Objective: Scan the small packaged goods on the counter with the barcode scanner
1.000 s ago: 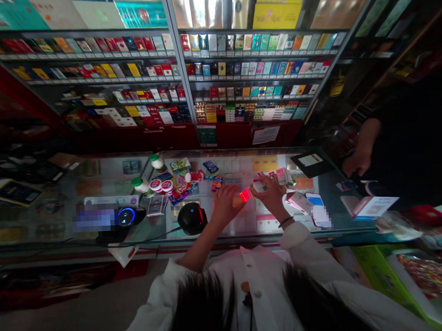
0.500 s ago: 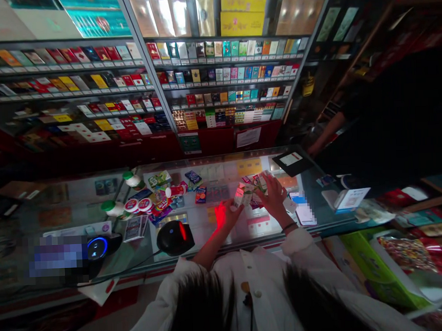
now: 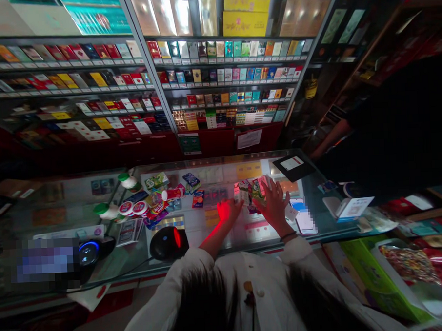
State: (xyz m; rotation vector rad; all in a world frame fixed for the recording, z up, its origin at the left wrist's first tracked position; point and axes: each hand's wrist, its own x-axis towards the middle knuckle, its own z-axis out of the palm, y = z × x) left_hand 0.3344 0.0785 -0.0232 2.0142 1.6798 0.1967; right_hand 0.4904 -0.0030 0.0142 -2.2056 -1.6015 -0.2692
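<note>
Spreads right hand (image 3: 276,202) open and flat over loose packs (image 3: 245,192) mid-tabletop (image 3: 194,225), gripping nothing. Rests left hand (image 3: 228,210), lit red by the near-edge scanner (image 3: 168,243), against the packs; grip unclear. Seemingly part-way: packs clustered, not yet stacked.

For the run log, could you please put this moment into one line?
left hand: touching small packs, lit red | right hand: spread open over them | scanner: glowing red
</note>
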